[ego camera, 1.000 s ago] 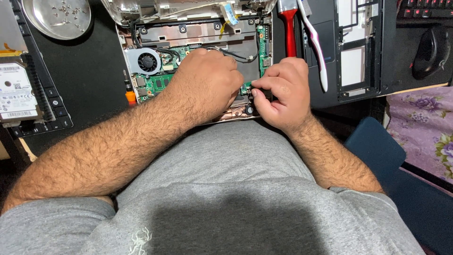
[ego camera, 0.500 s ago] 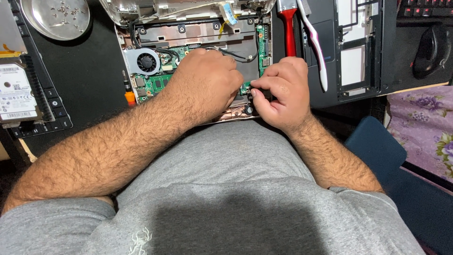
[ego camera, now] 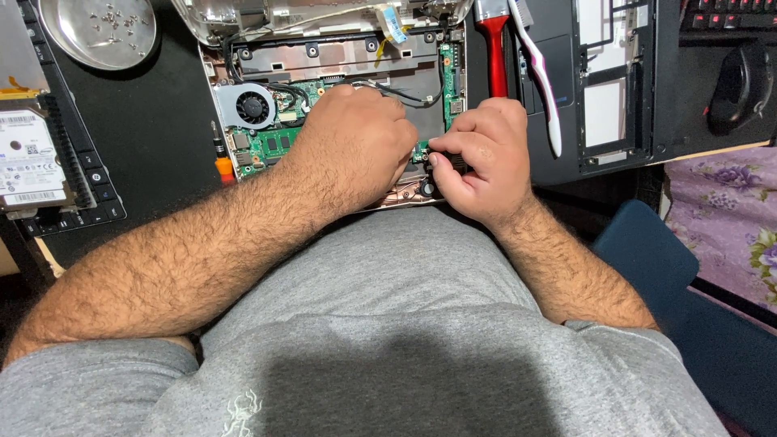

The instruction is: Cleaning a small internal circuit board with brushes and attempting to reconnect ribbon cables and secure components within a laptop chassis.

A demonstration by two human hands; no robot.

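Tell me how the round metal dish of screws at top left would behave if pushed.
The metal dish looks thin and light, so it would probably slide easily on the dark mat. Its loose screws would likely rattle and shift.

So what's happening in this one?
A person leans over an opened laptop on a dark desk, its green circuit board and round fan exposed. The left hand rests on the board's middle, covering what lies beneath. The right hand pinches something small and dark at the board's right edge; what it is cannot be told. A metal dish of screws and a hard drive sit to the left, a red-handled brush and a toothbrush to the right.
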